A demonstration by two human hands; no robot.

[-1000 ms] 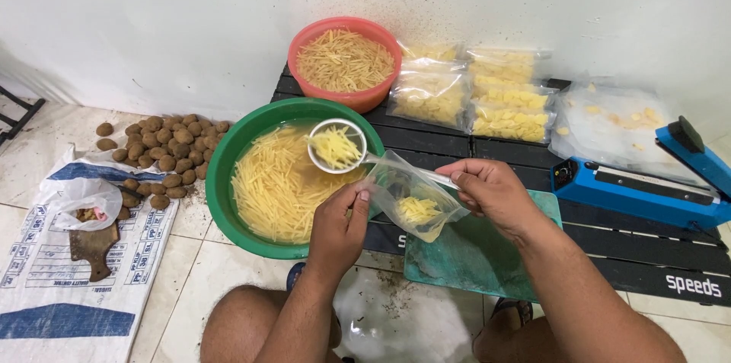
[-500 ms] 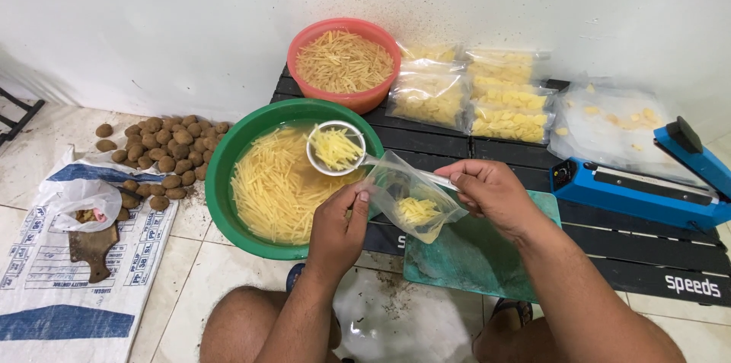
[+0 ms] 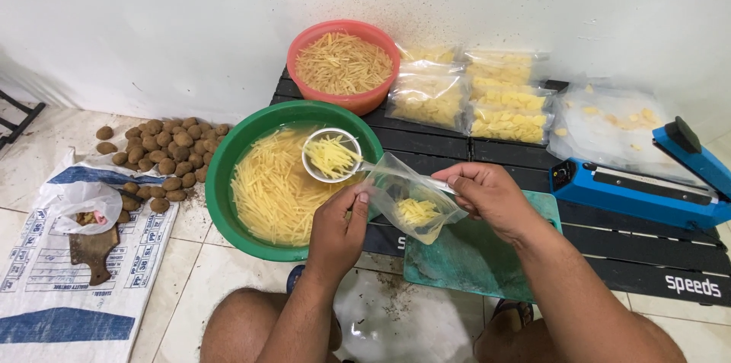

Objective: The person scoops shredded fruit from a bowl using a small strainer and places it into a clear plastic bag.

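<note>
Hands bagging potato strips over green basin.

Left hand (image 3: 339,227) pinches the near edge of a clear plastic bag (image 3: 411,199) with a few yellow strips at its bottom; right hand (image 3: 487,194) holds the handle of a small strainer (image 3: 331,156) loaded with strips, hanging over the green basin (image 3: 228,157) of strips in water. Red basin (image 3: 344,66) of strips sits behind, filled bags (image 3: 472,96) beside it on the black slatted table (image 3: 609,245). Blue sealer (image 3: 640,184) at right, green board (image 3: 472,256) under the bag, potato pile (image 3: 160,153) on the floor at left.
</note>
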